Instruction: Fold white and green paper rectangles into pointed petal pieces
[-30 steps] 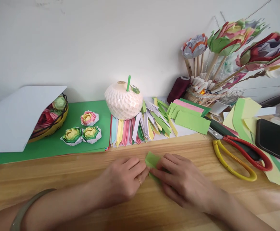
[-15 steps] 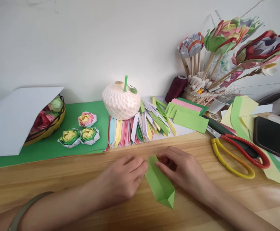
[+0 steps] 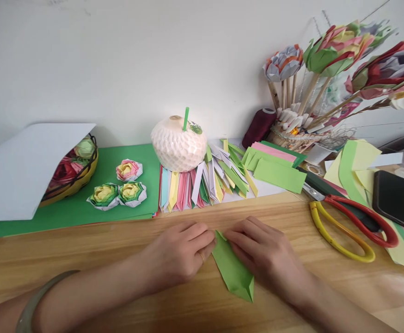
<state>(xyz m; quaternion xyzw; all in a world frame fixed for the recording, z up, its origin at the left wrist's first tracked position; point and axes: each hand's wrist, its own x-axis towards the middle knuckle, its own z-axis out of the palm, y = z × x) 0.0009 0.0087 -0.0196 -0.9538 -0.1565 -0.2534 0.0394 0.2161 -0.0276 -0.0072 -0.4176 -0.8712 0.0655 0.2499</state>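
Note:
A green paper piece (image 3: 235, 273) with folded corners lies slantwise on the wooden table (image 3: 125, 300), between my two hands. My left hand (image 3: 188, 249) has its fingers curled together at the paper's upper left edge. On the other side, my right hand (image 3: 264, 249) presses closed fingers on the paper's upper right edge. Folded strips (image 3: 181, 189) in several colours lie in a row behind the hands, and flat green rectangles (image 3: 280, 175) are stacked to their right.
Red and yellow-handled scissors (image 3: 344, 217) and a black phone (image 3: 399, 199) lie at the right. Paper flowers (image 3: 131, 192) sit on green sheets (image 3: 119, 155) at the left. A white textured pot (image 3: 179, 145) and a flower basket (image 3: 292, 136) stand near the wall.
My right hand's fingers have come down onto the paper, whose right edge is now folded further inward. The view has shifted slightly, so the background sits a little more to the right.

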